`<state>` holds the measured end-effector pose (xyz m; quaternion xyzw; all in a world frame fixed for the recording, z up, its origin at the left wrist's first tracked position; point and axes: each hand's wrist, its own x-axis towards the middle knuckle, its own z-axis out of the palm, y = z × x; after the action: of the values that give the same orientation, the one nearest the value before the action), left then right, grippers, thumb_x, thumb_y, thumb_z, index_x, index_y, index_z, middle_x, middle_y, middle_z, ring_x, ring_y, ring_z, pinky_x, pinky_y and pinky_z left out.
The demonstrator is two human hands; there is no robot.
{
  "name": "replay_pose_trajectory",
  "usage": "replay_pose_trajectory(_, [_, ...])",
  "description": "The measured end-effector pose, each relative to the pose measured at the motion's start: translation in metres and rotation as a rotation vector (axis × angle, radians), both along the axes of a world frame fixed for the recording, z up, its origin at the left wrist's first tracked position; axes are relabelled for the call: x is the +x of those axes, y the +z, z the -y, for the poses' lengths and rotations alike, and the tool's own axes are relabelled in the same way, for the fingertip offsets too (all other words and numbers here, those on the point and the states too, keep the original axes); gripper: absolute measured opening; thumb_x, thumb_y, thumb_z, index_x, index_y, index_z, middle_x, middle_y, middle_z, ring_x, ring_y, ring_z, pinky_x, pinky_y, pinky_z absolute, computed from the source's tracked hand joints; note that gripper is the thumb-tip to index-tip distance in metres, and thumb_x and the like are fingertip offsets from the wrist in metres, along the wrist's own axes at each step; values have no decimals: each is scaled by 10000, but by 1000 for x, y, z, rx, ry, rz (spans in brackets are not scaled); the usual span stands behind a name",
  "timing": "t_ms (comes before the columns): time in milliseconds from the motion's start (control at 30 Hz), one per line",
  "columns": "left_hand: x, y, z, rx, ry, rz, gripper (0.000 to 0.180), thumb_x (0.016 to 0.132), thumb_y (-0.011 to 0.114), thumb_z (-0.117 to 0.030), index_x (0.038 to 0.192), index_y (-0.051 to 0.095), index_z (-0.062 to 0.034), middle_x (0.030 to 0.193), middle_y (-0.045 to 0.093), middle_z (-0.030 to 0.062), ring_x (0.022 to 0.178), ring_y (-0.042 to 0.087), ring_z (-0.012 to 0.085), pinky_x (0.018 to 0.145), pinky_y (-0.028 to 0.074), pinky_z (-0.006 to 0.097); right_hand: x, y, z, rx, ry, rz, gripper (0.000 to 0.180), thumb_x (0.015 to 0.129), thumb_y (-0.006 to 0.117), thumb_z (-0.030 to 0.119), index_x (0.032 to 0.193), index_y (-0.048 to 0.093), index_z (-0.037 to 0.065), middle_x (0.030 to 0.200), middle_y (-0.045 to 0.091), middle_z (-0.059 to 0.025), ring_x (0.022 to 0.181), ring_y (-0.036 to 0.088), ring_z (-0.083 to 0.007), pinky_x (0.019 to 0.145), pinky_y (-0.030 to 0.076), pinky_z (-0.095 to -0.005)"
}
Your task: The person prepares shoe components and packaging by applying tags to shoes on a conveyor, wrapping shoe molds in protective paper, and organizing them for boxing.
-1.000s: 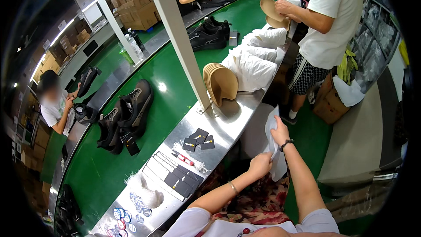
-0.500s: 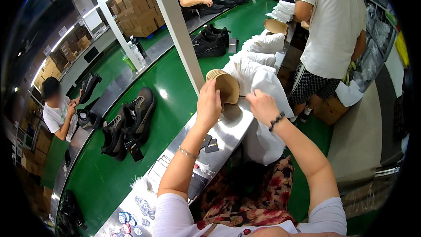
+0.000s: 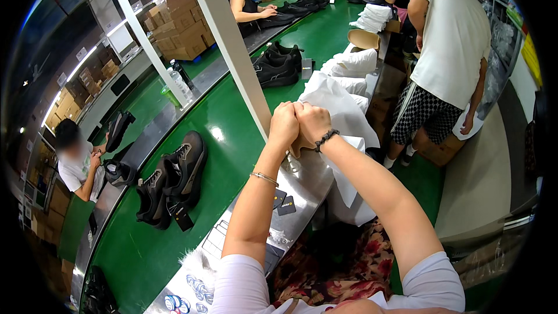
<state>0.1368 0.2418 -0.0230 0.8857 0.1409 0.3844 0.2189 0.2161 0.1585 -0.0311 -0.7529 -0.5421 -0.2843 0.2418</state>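
Note:
My two hands meet over the metal ledge, knuckles side by side. The fingers of my left hand [image 3: 283, 123] are curled closed, and so are those of my right hand [image 3: 314, 121]. Whatever lies between them is hidden. Directly below and behind them, part of a tan cardboard insert [image 3: 303, 144] shows; the rest of its stack is covered by my hands. A heap of white paper sheets [image 3: 337, 103] rises just beyond my right hand, and one sheet hangs down past the ledge's edge.
Left of my arms, a pair of dark shoes [image 3: 185, 168] with a black tag [image 3: 182, 218] stands on the green conveyor [image 3: 224, 168]. A white post [image 3: 232, 46] rises by my left hand. Black tags [image 3: 285, 204] lie on the metal ledge [image 3: 311, 189]. People work nearby, one standing at right [image 3: 447, 46].
My right hand has moved left to meet my left hand, and the left fingers have curled closed. The tan stack is now mostly covered. The standing person at right has lowered an arm.

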Motion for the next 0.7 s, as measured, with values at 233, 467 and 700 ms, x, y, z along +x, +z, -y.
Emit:
replay_pose_trajectory(233, [4, 18, -5, -79, 103, -157, 162, 762, 547, -102, 769, 648, 25, 759, 622, 224, 715, 614, 362, 664, 484, 396, 5, 3, 6, 3, 18, 11, 39, 791, 517, 103, 823, 530, 87, 706, 608, -83, 604, 642, -243, 527, 512, -349])
replay_pose_trajectory(467, [4, 29, -2, -98, 151, -224, 145, 698, 584, -63, 787, 681, -1, 761, 631, 214, 735, 630, 335, 682, 493, 370, 4, -2, 12, 61, 74, 55, 30, 808, 513, 96, 830, 532, 91, 689, 600, -87, 561, 621, -247, 493, 498, -345])
replay_pose_trajectory(700, [8, 22, 4, 30, 242, -147, 125, 708, 499, -47, 721, 612, 5, 759, 613, 205, 751, 596, 372, 663, 477, 404, -7, -5, 44, 43, 78, 174, 66, 730, 552, 71, 778, 507, 78, 653, 549, -55, 557, 611, -195, 469, 481, -297])
